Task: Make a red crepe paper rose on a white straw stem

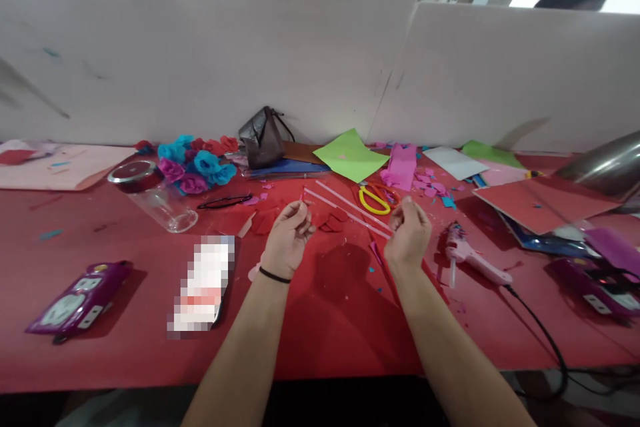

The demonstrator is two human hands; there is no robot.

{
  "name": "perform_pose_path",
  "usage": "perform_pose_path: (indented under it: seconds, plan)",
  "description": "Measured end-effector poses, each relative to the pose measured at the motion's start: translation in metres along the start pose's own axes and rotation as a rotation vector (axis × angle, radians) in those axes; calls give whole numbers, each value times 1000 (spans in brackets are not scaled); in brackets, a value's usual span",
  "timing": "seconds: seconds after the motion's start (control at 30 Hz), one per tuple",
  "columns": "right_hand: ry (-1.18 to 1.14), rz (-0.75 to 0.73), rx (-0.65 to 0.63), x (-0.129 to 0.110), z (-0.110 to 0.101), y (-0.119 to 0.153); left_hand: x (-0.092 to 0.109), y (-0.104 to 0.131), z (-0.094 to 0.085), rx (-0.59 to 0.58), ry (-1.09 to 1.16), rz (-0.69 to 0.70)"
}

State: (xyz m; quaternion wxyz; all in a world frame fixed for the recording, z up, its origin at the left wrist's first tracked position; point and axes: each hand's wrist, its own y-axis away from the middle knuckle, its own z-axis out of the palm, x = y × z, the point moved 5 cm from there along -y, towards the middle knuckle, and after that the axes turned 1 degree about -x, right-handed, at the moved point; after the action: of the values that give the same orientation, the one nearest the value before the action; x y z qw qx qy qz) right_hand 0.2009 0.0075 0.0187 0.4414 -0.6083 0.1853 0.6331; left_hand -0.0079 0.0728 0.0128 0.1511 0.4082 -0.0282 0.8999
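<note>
My left hand, with a black band at the wrist, is closed above the red table; a tiny reddish bit shows at its fingertips, too small to name. To its right my right hand has its fingers curled together, and what they hold, if anything, is hidden. Pale glue sticks lie between and behind the hands. Yellow-handled scissors rest just behind my right hand. Red petal-like pieces lie between the hands.
A glue gun with a cord lies at the right. Left are a phone, a glass jar, a purple pouch and paper flowers. Green paper and a dark bag stand near the white partition.
</note>
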Motion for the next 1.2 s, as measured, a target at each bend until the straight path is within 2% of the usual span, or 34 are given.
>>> perform_pose_path:
  seconds: [0.07,0.1,0.17,0.27,0.37,0.57,0.93,1.0,1.2]
  plan:
    - [11,6,73,3,-8,-11,-1,-1,1,-4,-113,18]
    - [52,-2,42,5,-8,-15,-1,-1,1,-1,-164,36]
    - [213,-66,-143,6,4,-14,-2,-1,2,14,-237,72]
    - [595,-236,-478,10,30,7,-2,-2,1,34,-260,116]
    - [918,-342,-637,20,46,32,-5,-4,-1,37,-187,94]
    - [1088,-452,-623,26,51,40,-14,-8,-7,36,-73,11]
    - [1059,-561,-615,20,52,41,-13,-8,0,-16,-144,89]
    - [1038,-549,-619,19,52,40,-13,-9,-4,21,-198,96]
    - [980,-513,-605,17,50,37,-9,-10,-17,274,-590,161]
